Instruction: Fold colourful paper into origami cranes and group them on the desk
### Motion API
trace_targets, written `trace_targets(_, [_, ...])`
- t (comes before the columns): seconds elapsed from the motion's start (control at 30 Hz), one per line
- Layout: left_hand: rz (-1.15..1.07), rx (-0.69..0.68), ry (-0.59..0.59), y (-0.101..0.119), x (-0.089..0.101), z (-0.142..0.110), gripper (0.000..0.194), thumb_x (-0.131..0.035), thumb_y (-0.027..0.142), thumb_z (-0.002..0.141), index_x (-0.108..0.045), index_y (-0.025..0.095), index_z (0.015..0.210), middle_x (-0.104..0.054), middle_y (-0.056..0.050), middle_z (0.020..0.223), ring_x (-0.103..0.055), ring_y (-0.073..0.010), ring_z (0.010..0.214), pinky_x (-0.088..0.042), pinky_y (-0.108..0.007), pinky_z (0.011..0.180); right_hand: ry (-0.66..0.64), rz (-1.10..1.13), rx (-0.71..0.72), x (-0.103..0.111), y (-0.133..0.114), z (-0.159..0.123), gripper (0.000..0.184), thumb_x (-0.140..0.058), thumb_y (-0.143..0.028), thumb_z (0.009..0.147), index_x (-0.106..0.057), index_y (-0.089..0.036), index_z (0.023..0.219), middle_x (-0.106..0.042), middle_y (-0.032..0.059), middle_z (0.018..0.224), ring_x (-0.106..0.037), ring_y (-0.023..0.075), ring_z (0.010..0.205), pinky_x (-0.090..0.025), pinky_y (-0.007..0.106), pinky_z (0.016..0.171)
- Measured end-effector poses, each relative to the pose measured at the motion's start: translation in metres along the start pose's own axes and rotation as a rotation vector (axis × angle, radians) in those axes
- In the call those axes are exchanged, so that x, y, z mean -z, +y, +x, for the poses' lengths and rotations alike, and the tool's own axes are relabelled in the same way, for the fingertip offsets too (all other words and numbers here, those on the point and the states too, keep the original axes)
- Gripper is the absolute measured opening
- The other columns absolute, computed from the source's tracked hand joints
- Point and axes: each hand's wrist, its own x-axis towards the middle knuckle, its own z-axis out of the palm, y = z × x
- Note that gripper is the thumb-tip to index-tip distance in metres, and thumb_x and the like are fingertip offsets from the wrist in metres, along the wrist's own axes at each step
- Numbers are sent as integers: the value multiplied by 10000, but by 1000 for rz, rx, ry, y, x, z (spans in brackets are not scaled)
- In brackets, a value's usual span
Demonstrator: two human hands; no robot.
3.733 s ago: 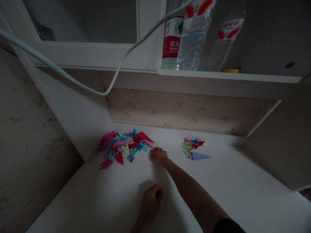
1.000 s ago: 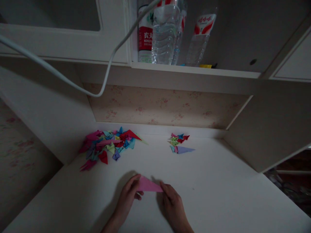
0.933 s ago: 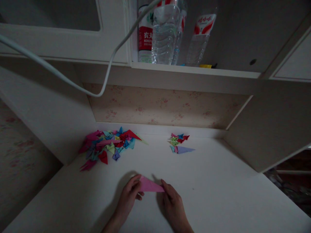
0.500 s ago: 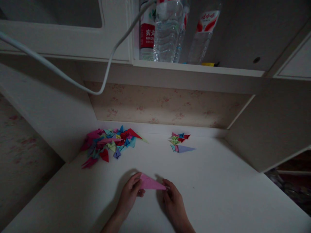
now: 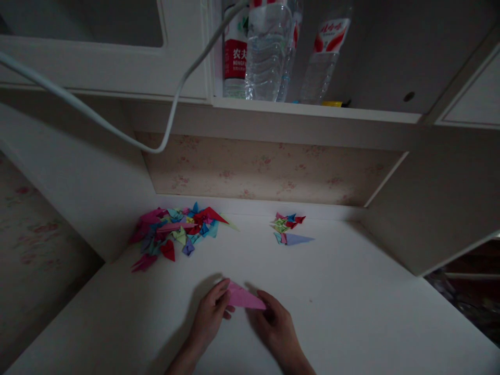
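A pink folded paper triangle (image 5: 242, 298) lies on the white desk (image 5: 351, 302) in front of me. My left hand (image 5: 211, 314) pinches its left end with curled fingers. My right hand (image 5: 276, 327) presses on its right tip, fingers bent over the paper. A big heap of small coloured folded paper pieces (image 5: 174, 232) lies at the back left of the desk. A smaller cluster of folded pieces (image 5: 288, 229), with a purple triangle at its front, sits at the back centre.
A shelf above the desk holds three plastic water bottles (image 5: 269, 49) and a small yellow object (image 5: 332, 103). A white cable (image 5: 117, 133) hangs across the upper left. A cabinet side panel (image 5: 433, 203) closes the desk's right side.
My right hand drew back from the big heap with the pink paper, and both hands came together on it. In the last second my right fingers slid further over its tip.
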Motion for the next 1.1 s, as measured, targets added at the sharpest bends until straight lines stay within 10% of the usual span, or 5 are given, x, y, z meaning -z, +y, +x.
trace_targets(1.1, [-4, 3, 16, 8, -2, -1, 525, -626, 544, 753, -625, 136, 1083, -712, -97, 901, -682, -191, 622, -486, -233, 437, 58, 25, -144, 1, -8, 3, 407, -537, -509, 860, -694, -166, 1012, -709, 63, 783, -597, 175, 614, -477, 262, 584])
